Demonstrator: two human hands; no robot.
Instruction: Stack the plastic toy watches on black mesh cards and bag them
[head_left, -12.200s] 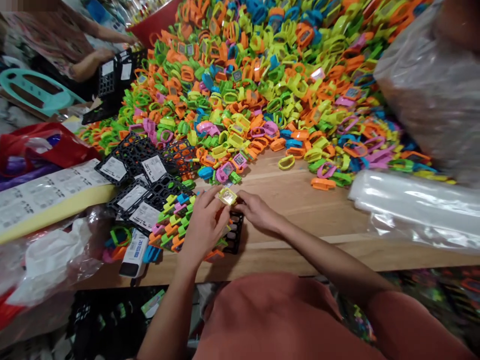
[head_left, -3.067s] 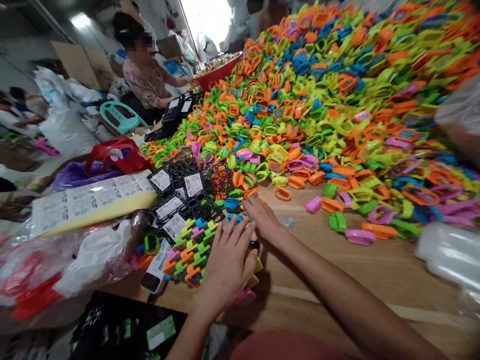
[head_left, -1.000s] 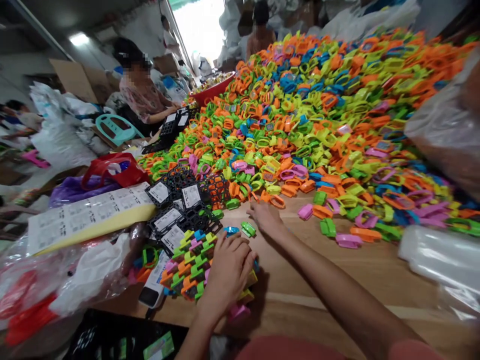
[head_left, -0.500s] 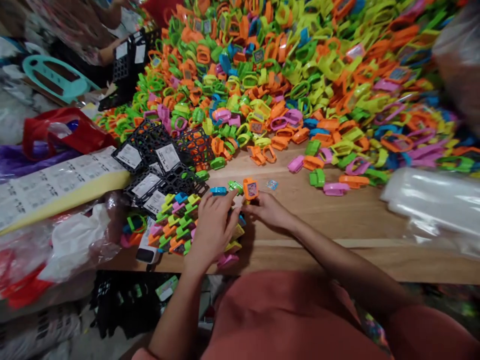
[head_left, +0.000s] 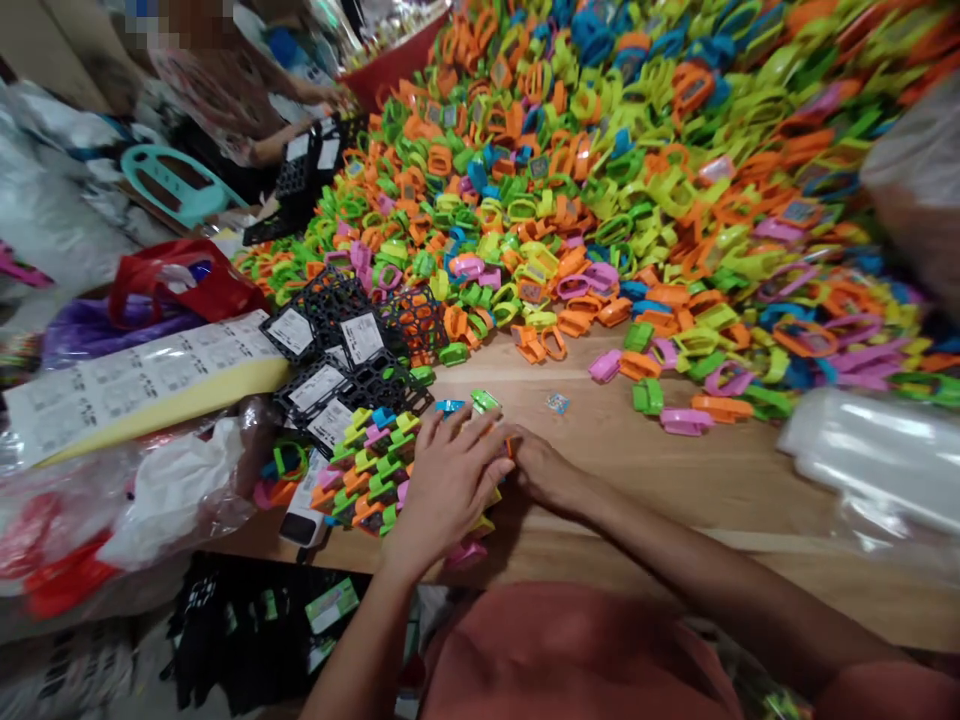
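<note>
Two hands meet on a wooden table [head_left: 675, 510]: the left hand [head_left: 450, 485] lies open on stacked clips [head_left: 367, 470]; whether the right hand [head_left: 547, 475] grips anything is hidden.

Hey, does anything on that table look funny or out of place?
Yes: a small printed square lies alone on the bare wooden table, apart from the heap of colourful plastic clips, so it looks dropped.
</note>
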